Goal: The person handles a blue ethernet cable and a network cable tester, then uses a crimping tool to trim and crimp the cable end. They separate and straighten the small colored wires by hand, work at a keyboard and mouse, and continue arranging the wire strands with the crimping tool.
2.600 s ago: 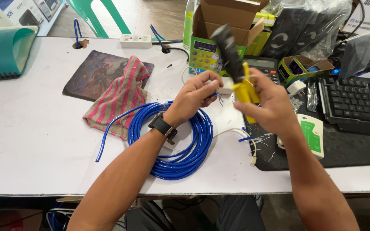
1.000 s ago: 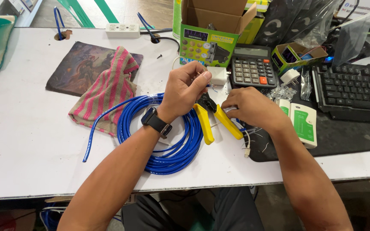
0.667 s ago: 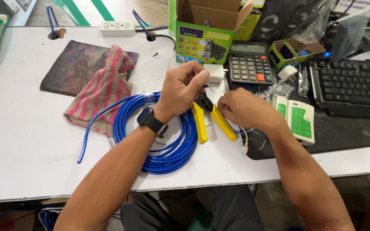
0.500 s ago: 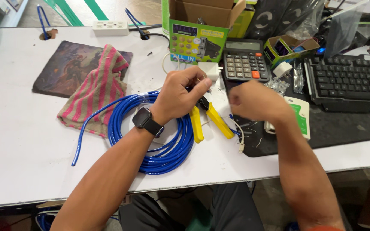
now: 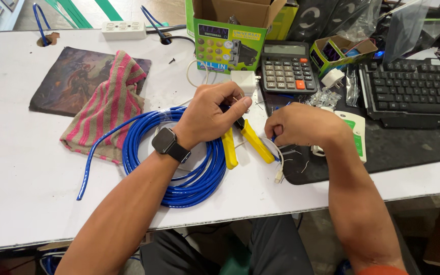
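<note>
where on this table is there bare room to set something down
Bare white table left of the blue cable coil, below the striped cloth. Crowded on the right: calculator, keyboard, boxes, and both hands at the yellow-handled tool.

Coil of cable (image 5: 179, 168): bright blue throughout, loose end the same blue. Tool handles (image 5: 243, 145): yellow, with a black head showing under the left hand (image 5: 212, 119). Cloth (image 5: 108, 109): pink and olive-tan stripes (fringed edge paler). Mat (image 5: 70, 79) beneath it: dark brown, with a painted figure scene in reddish tones. Table (image 5: 21, 173): plain white. Power strip (image 5: 124, 30): white. Open box (image 5: 230, 35): green front panel with yellow dots, brown cardboard flaps. Calculator (image 5: 287, 69): black body, grey keys, one orange key. Keyboard (image 5: 413, 94): black. Watch (image 5: 169, 143): black face and band. Small flat pack (image 5: 355, 132) by the right hand (image 5: 299, 125): white with a green patch.
</note>
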`<control>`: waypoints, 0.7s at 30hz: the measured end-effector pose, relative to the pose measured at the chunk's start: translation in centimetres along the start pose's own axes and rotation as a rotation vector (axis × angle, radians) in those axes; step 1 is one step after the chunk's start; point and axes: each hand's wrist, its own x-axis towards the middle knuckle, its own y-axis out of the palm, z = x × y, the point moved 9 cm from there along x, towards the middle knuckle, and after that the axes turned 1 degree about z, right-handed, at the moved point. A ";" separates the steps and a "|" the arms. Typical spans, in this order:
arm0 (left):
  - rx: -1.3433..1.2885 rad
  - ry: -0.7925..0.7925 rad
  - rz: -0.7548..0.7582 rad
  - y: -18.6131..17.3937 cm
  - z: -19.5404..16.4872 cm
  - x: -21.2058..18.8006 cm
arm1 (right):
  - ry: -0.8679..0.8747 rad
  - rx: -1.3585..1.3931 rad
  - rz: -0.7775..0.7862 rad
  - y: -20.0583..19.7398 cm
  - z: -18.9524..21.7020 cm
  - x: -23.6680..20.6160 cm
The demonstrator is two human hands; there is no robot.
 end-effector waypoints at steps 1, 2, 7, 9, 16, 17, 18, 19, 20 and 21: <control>0.003 0.007 -0.003 0.0 -0.1 0.0 | 0.016 -0.005 -0.022 -0.1 -0.3 0.1; 0.007 0.013 -0.005 0.0 -0.1 0.0 | 0.031 -0.010 -0.042 -0.2 -0.8 0.1; -0.002 -0.005 -0.005 0.0 0.1 0.0 | 0.107 -0.064 -0.107 -0.8 -3.1 0.4; 0.007 0.010 -0.010 0.0 0.0 0.0 | 0.225 -0.089 -0.135 -1.3 -4.5 0.1; -0.001 0.014 -0.017 0.0 -0.1 0.0 | 0.005 0.024 0.076 -0.1 -1.1 -1.2; -0.005 0.012 -0.016 0.0 -0.1 0.1 | -0.007 0.017 0.108 0.2 -0.7 -1.4; 0.013 0.013 -0.017 -0.1 -0.1 0.1 | -0.019 0.009 0.138 0.5 -0.4 -1.6; 0.031 0.018 -0.019 -0.1 -0.1 0.1 | -0.039 0.010 0.125 0.4 0.0 -1.7; 0.048 0.022 -0.021 -0.1 -0.2 0.0 | -0.060 0.010 0.112 0.4 0.3 -1.7; 0.032 0.023 -0.023 -0.2 -0.2 0.0 | -0.078 0.012 0.102 0.4 0.5 -1.8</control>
